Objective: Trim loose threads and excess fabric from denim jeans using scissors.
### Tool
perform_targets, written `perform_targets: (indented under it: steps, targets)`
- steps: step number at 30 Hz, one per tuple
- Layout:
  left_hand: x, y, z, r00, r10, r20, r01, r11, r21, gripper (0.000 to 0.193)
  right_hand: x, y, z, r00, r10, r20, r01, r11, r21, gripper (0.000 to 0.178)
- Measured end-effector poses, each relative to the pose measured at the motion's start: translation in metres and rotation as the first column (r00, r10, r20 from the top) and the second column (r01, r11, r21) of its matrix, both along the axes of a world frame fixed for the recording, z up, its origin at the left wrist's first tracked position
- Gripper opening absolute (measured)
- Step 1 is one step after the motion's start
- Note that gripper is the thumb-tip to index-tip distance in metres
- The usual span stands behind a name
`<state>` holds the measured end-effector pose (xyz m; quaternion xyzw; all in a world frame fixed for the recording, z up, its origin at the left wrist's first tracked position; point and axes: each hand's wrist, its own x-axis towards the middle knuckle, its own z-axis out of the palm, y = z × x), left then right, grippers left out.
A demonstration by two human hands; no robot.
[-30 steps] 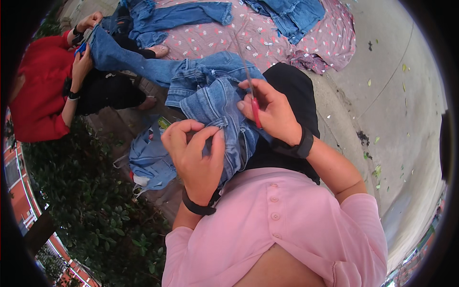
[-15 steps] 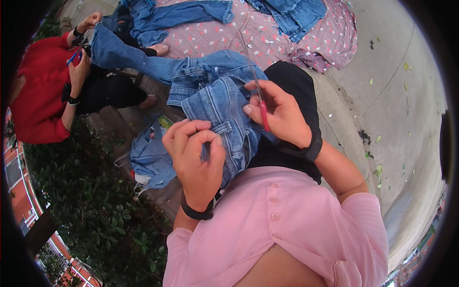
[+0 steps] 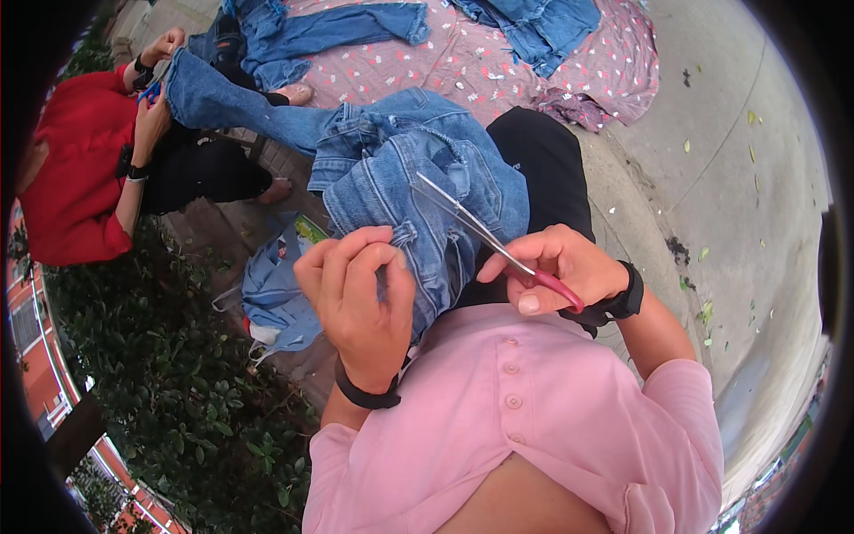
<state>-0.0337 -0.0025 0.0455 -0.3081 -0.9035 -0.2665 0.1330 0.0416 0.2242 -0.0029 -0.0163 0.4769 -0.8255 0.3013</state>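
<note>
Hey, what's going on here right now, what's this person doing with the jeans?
A person in a pink shirt sits with a pair of blue jeans across their lap. The left hand pinches a fold of the denim, while the right hand holds red-handled scissors with the blades pointing up over the fabric. To the left, another person in a red top handles a jeans leg. More denim pieces lie on a dotted pink cloth.

One pair of scissors (image 3: 485,233) in the right hand (image 3: 560,267); one jeans (image 3: 418,178) under the left hand (image 3: 360,294); two denim pieces beyond, on one cloth (image 3: 498,62).
</note>
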Motion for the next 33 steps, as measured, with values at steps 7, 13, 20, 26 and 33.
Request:
perform_targets:
  steps: [7, 13, 20, 26, 33]
  targets:
    - [0.01, -0.003, -0.005, 0.97, -0.02, 0.24, -0.031, 0.978, 0.206, 0.015, 0.013, 0.008, -0.011, 0.986, 0.133, 0.096, -0.117, 0.98, -0.161, 0.039]
    - [0.011, -0.004, -0.007, 0.968, -0.045, 0.247, -0.019, 0.968, 0.249, 0.015, 0.019, 0.004, -0.018, 0.971, 0.196, 0.14, -0.164, 0.964, -0.209, 0.042]
    - [0.011, -0.006, -0.01, 0.98, -0.038, 0.195, -0.008, 0.973, 0.229, 0.017, 0.008, -0.003, -0.016, 0.969, 0.217, 0.121, -0.191, 0.962, -0.196, 0.042]
    - [0.011, -0.006, -0.011, 0.978, -0.04, 0.205, -0.015, 0.965, 0.26, 0.017, 0.007, -0.005, -0.021, 0.965, 0.249, 0.084, -0.232, 0.957, -0.175, 0.043]
    - [0.012, -0.005, -0.014, 0.974, -0.023, 0.227, -0.053, 0.945, 0.323, 0.014, 0.003, -0.008, -0.017, 0.975, 0.205, 0.081, -0.19, 0.969, -0.158, 0.043]
